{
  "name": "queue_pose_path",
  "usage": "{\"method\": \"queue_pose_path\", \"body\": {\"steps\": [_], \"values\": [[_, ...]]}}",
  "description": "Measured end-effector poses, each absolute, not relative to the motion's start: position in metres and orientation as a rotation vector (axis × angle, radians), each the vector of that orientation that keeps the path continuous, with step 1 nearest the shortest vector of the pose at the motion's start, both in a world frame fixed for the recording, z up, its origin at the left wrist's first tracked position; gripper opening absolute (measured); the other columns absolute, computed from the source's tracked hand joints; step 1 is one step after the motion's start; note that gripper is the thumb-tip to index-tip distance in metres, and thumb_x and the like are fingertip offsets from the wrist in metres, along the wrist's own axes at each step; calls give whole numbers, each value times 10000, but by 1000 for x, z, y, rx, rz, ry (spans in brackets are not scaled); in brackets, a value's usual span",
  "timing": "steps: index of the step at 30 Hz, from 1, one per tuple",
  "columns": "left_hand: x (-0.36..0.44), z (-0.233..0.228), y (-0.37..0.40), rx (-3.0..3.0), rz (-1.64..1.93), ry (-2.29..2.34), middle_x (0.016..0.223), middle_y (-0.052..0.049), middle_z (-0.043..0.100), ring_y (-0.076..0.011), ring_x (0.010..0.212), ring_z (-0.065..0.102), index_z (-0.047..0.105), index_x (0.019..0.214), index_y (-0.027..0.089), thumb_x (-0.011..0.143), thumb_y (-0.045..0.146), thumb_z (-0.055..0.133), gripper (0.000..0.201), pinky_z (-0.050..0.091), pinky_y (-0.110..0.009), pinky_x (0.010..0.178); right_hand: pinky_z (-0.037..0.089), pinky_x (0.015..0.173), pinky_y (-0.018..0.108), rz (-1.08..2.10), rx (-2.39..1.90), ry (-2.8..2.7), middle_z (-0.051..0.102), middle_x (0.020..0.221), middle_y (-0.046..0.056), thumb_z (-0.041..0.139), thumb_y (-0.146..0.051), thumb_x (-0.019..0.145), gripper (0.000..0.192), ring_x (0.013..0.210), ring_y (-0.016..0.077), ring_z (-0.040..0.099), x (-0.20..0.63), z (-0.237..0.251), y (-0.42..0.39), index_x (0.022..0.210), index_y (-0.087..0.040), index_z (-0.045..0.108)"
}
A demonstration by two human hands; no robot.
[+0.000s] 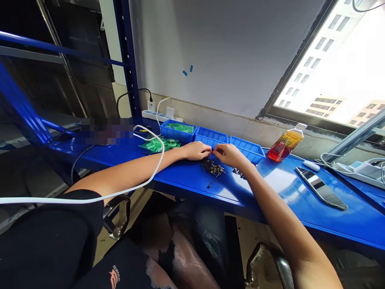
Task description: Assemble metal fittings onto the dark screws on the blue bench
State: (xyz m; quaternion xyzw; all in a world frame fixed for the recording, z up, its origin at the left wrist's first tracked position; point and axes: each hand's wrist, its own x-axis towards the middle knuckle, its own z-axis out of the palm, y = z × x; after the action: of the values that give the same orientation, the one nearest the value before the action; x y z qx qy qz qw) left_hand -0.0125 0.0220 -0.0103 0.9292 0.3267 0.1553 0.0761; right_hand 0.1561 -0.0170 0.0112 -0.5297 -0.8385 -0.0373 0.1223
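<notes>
The pile of small screw-like parts (214, 167) lies on the blue counter (180, 176), just below the two hands and near the front edge. One loose part (209, 184) lies apart from the pile, closer to this edge. The left hand (197, 151) is above the back side of the pile, with its fingers curled in. The right hand (227, 154) is bent toward it, thumb and fingers close together, so the fingertips of both hands almost meet. Whether a part is pinched between them, I cannot tell, because it is too small at this view.

In my judgement, the step in hand is a fine work of the fingertips on single parts. The next move calls for a light, exact pinch and for steady wrists, so that the pile is not disturbed.

Near the right wrist there is a second group of small dark pieces (239, 173), which is partly covered by the arm. Behind the hands stand three blue bins: the left bin (177, 135) contains green packets, while the middle bin (212, 134) and the right bin (249, 150) stand beside it. More green bags (159, 145) lie before the left bin. Farther to the right are a bottle (284, 144) and a phone (321, 188).
</notes>
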Motion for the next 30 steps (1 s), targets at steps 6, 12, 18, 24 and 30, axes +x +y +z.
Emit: {"method": "queue_pose_path", "body": {"steps": [6,12,18,24,30], "values": [[-12,-11,23,2798,473,978,675,-12,630,-145,602,528,608,793,174,838,261,390,239,318,-228,540,317,563,211,-101,-1535,-2431,637,714,23,511,-203,800,119,623,115,519,156,11,-17,805,-164,624],[-12,-11,22,2798,481,986,675,-13,632,-144,599,530,608,791,174,831,259,400,228,316,-226,533,300,545,212,-108,-1559,-2448,636,709,22,488,-255,835,163,607,113,507,156,11,-17,812,-172,627],[-13,-10,21,2797,493,970,641,-5,624,-140,575,517,610,780,176,830,271,394,241,313,-227,529,264,523,229,-85,-1618,-2537,615,654,29,404,-273,879,308,557,110,460,155,11,-17,666,-165,598],[-13,-12,23,2813,470,970,706,-13,647,-152,632,548,613,843,181,837,275,383,249,330,-225,550,281,530,221,-92,-1546,-2533,614,661,21,454,-220,822,200,556,105,445,156,11,-17,699,-160,599],[-13,-10,22,2806,435,947,694,-8,633,-144,618,543,600,850,179,852,260,377,237,334,-219,554,294,540,217,-96,-1517,-2515,624,695,24,472,-205,805,152,585,109,466,157,10,-16,740,-162,602]]}}
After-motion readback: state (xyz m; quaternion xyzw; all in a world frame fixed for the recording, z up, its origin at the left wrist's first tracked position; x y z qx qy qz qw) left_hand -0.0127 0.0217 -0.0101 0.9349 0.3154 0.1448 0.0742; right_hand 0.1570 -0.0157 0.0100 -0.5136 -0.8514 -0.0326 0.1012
